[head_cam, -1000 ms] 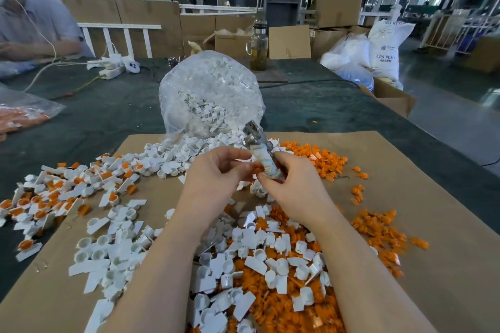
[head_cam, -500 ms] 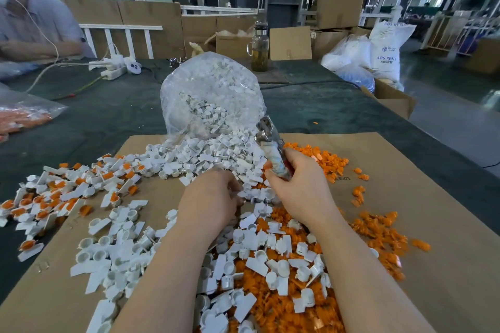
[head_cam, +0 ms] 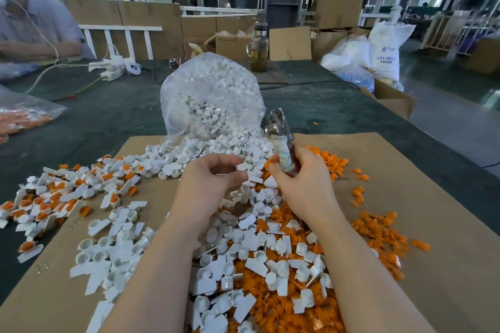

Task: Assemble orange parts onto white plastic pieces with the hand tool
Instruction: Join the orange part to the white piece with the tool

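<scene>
Lifted off the pile since a moment ago, the left hand (head_cam: 213,181) pinches a white piece (head_cam: 244,166) in curled fingers above mid-tabletop, beside the right hand (head_cam: 303,184), whose fingers grip the upright hand tool (head_cam: 281,140) and an orange part (head_cam: 270,163).

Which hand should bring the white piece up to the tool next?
Left. The left hand already pinches a white piece at its fingertips, close beside the hand tool. The right hand is occupied gripping that tool, with an orange part at its thumb.
</scene>
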`<state>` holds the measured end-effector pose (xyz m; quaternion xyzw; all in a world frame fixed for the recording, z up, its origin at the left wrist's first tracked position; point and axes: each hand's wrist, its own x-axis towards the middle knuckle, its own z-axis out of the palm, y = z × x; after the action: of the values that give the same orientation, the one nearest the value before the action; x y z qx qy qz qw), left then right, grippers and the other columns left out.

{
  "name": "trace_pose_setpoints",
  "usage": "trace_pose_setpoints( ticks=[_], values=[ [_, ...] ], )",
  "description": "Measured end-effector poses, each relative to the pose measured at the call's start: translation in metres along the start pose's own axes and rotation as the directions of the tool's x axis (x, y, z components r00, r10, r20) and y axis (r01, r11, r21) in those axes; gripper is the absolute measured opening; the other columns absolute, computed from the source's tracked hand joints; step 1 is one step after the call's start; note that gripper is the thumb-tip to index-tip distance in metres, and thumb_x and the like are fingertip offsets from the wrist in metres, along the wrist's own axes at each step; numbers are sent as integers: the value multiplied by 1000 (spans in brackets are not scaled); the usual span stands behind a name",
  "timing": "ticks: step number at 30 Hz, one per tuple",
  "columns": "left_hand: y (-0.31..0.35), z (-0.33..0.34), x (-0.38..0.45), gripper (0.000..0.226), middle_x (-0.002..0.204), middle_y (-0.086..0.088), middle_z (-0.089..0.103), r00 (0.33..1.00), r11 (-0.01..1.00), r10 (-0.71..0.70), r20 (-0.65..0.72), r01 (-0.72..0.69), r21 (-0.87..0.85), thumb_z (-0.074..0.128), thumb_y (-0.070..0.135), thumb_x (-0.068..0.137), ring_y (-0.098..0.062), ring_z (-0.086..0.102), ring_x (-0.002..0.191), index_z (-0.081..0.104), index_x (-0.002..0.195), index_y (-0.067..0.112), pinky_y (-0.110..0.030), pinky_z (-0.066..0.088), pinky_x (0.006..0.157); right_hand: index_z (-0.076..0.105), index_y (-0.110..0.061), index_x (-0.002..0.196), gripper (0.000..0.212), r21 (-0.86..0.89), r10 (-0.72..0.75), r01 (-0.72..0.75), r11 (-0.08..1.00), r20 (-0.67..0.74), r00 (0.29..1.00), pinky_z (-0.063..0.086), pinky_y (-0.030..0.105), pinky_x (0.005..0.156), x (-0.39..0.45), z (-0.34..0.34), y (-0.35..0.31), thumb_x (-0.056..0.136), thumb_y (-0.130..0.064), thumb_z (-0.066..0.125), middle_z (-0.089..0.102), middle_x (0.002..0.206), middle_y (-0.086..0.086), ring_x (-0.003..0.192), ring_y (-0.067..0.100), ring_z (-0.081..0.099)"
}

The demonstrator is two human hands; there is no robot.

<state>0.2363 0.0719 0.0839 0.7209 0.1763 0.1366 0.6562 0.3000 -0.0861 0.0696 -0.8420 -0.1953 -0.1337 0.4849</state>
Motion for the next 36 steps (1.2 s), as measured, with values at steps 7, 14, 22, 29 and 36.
trace_pose_setpoints(
  ticks=[7, 14, 22, 29, 36],
  values=[
    [2, 4, -1, 26, 83, -10, 77, 999, 965, -8, 49, 20, -260, 66, -6, 88, -22, 76, 82, 73, 95, 18, -27, 60, 69, 60, -29, 98, 12, 69, -15, 16, 998, -8, 1000, 41, 1, 63, 0, -1, -1, 89, -27, 68, 59, 82, -21, 86, -13, 55],
    [1, 2, -2, 29, 93, -16, 75, 991, 976, 5, 136, 25, -216, 76, -2, 79, -22, 73, 83, 76, 102, 15, -30, 60, 80, 61, -28, 97, 11, 77, -41, 40, 996, 7, 999, 41, 2, 64, 0, -1, -2, 89, -25, 68, 60, 80, -19, 81, -12, 56],
    [1, 6, -3, 26, 82, -13, 76, 993, 994, 40, 114, -28, -109, 76, 3, 82, -16, 74, 73, 75, 101, 20, -20, 58, 69, 60, -30, 95, 10, 98, -36, 36, 994, 2, 999, 42, 3, 61, 0, -1, -1, 90, -26, 68, 61, 80, -19, 80, -11, 57],
    [-1, 5, -2, 32, 79, 3, 71, 995, 995, 50, 89, -58, 84, 85, 13, 73, -12, 69, 73, 77, 97, 34, -23, 58, 78, 59, -33, 95, 11, 85, -36, 36, 996, -2, 999, 42, 1, 60, 1, 0, -1, 90, -28, 67, 62, 80, -20, 82, -11, 58],
    [4, 10, -6, 8, 67, 4, 74, 999, 999, 36, 21, -36, 22, 68, 32, 91, -4, 65, 54, 73, 86, 28, -14, 52, 54, 62, -26, 98, 11, 67, -41, 42, 997, -12, 999, 44, 5, 62, 0, 1, -1, 89, -29, 68, 61, 79, -17, 81, -8, 58]
  ],
)
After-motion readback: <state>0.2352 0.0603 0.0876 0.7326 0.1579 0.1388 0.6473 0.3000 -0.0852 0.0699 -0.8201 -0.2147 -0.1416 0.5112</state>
